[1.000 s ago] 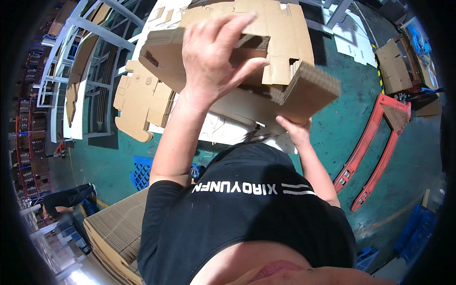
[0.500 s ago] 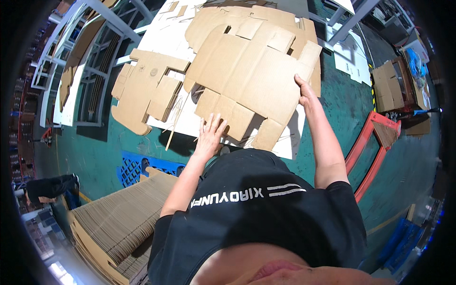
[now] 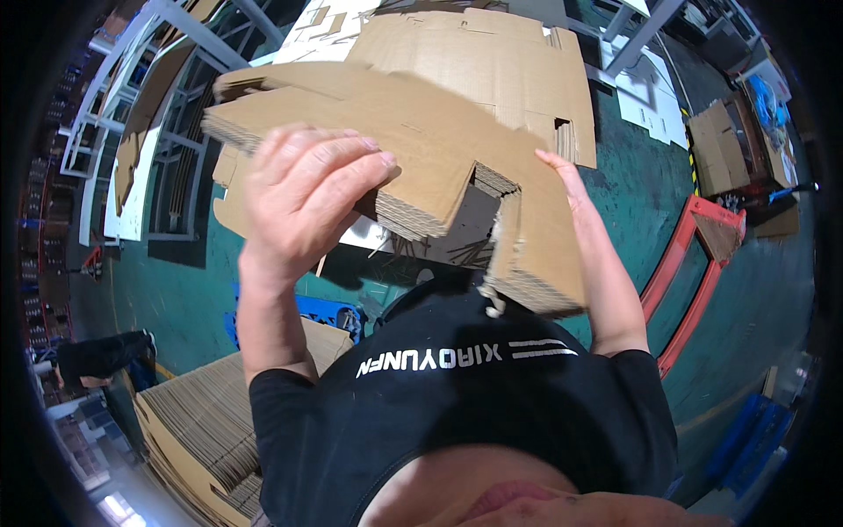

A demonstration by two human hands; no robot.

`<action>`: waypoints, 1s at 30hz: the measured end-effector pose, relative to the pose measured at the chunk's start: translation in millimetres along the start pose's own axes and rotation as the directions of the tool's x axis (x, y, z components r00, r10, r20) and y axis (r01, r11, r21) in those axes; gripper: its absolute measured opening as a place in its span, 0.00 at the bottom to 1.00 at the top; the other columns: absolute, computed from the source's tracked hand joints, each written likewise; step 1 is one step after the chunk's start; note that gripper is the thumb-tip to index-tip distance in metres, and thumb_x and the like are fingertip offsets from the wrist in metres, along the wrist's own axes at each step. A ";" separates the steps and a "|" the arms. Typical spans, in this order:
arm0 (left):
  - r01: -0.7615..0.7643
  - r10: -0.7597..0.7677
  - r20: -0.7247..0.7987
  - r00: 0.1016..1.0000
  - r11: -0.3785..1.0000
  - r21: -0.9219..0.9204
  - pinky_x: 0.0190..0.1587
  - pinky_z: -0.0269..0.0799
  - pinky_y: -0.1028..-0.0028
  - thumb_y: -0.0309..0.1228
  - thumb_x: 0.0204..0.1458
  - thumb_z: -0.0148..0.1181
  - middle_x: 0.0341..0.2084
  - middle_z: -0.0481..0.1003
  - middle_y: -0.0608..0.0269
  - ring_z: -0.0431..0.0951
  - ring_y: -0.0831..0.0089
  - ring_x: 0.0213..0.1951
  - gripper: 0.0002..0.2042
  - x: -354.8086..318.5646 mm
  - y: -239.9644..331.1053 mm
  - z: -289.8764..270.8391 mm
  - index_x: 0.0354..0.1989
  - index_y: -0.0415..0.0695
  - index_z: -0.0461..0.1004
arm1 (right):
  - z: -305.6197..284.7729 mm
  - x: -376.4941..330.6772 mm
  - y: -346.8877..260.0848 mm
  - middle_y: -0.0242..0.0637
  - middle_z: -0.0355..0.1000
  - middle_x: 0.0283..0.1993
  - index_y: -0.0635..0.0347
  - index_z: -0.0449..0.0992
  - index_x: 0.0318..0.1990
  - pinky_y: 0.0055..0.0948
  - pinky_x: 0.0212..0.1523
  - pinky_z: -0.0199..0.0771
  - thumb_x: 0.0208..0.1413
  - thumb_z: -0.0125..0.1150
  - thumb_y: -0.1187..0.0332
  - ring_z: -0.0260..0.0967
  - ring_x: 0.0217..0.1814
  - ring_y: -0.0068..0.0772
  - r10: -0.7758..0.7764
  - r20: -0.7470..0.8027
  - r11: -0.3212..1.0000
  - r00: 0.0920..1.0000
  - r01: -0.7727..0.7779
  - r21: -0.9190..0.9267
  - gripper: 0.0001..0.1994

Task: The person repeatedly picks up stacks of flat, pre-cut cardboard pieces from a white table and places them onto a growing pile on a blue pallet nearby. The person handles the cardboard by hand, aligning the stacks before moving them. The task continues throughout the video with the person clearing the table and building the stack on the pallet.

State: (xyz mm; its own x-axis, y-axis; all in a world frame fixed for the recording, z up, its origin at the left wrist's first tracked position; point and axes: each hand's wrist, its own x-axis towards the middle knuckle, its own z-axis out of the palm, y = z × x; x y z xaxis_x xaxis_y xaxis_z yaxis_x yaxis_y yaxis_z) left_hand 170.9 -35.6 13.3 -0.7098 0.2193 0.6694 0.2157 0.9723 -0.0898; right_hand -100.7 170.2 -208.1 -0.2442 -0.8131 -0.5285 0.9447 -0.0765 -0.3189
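A thick stack of die-cut brown cardboard sheets (image 3: 421, 132) is raised and tilted in front of me, its layered near edge and a square notch facing my body. My left hand (image 3: 307, 189) lies over the near left edge with its fingers bent across the top sheet. Its thumb is hidden, and the hand is somewhat blurred. On the right side, my right hand (image 3: 566, 180) grips the stack's edge, with the thumb on top and the other fingers out of sight. A torn scrap of cardboard (image 3: 493, 303) hangs by the notch.
More flat cardboard (image 3: 536, 66) lies beyond on a white sheet. A row of cardboard sheets (image 3: 211, 404) stands at lower left by a blue pallet (image 3: 329, 312). At right is a red pallet-jack frame (image 3: 689, 281); grey metal racks (image 3: 189, 114) stand left. Another person (image 3: 101, 356) is far left.
The cardboard stack has been lifted off the pile toward me and tilted. My left hand has come up and left, from lying flat with spread fingers to the stack's edge.
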 end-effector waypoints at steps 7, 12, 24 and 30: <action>-0.020 0.030 0.052 0.998 0.984 -0.179 0.31 0.70 0.73 0.26 0.28 0.72 0.29 0.77 0.57 0.77 0.66 0.30 0.24 70.4 11.1 -17.7 0.41 0.38 0.76 | -10.0 -60.0 38.7 0.51 0.72 0.34 0.66 0.70 0.47 0.22 0.21 0.81 0.59 0.52 0.54 0.76 0.28 0.36 0.048 0.062 0.959 0.997 -0.063 0.276 0.21; 0.142 -0.102 0.232 0.967 0.977 -0.160 0.36 0.70 0.70 0.29 0.29 0.72 0.29 0.74 0.63 0.76 0.66 0.32 0.26 54.7 18.3 57.5 0.43 0.47 0.75 | -69.6 -54.7 62.2 0.45 0.73 0.33 0.63 0.72 0.43 0.25 0.29 0.77 0.58 0.50 0.47 0.72 0.30 0.37 0.024 -0.187 0.991 0.982 0.001 0.132 0.24; 0.113 -0.134 0.182 0.974 0.986 0.119 0.38 0.69 0.68 0.38 0.37 0.70 0.31 0.74 0.64 0.75 0.65 0.35 0.25 69.2 16.7 95.2 0.47 0.50 0.72 | 37.3 -132.4 3.6 0.45 0.61 0.62 0.62 0.54 0.66 0.35 0.64 0.57 0.42 0.71 0.52 0.60 0.63 0.37 -0.856 0.454 -0.181 0.246 0.680 -0.710 0.46; 0.098 -0.109 0.179 0.978 0.993 0.070 0.37 0.70 0.71 0.40 0.37 0.70 0.33 0.73 0.67 0.75 0.69 0.35 0.24 69.1 13.6 93.6 0.45 0.51 0.70 | 88.9 -115.7 -32.7 0.41 0.68 0.56 0.51 0.78 0.48 0.34 0.53 0.66 0.40 0.73 0.64 0.65 0.54 0.39 -0.518 0.853 -0.809 -0.067 0.364 -0.462 0.23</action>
State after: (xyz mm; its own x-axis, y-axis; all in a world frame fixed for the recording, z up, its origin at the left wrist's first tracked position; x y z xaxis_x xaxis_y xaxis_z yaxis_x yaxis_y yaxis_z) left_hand 62.1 0.3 -10.7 -0.8377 0.1226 0.5322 0.0977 0.9924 -0.0749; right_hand -83.9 215.4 -66.6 -0.2858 -0.3982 0.8716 -0.9540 0.0324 -0.2981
